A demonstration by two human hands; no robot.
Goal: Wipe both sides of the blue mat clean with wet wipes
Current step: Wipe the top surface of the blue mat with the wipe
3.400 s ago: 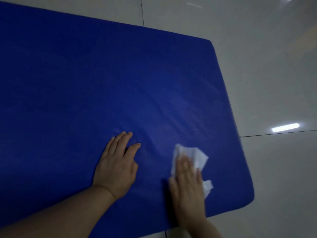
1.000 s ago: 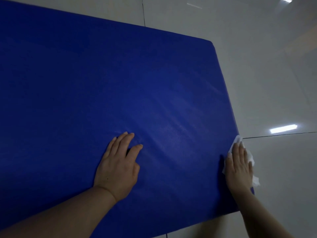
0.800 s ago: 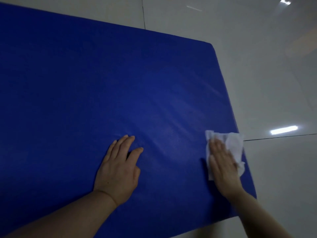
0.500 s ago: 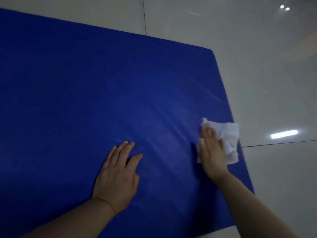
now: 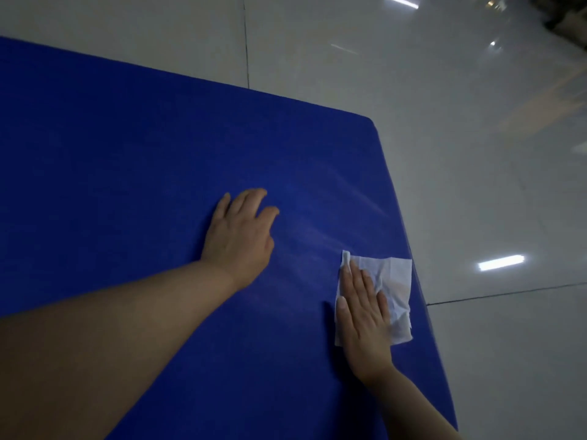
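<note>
Both hands lie flat-fingered on the blue mat [image 5: 133, 160], right hand [image 5: 365, 315] pressing the wet wipe [image 5: 392, 289], left hand [image 5: 239, 239] bare, glossy floor tiles [image 5: 476, 154] around.

The blue mat [image 5: 127, 154] runs off the left and bottom frame edges. The right hand [image 5: 363, 315] covers the wet wipe's [image 5: 395, 289] left part. Upper-right clutter [image 5: 568, 17] is blurred.

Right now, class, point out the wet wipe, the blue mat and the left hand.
wet wipe [image 5: 395, 282], head view, bare upper right part.
blue mat [image 5: 127, 160], head view, open top surface.
left hand [image 5: 239, 241], head view, back of hand.
</note>
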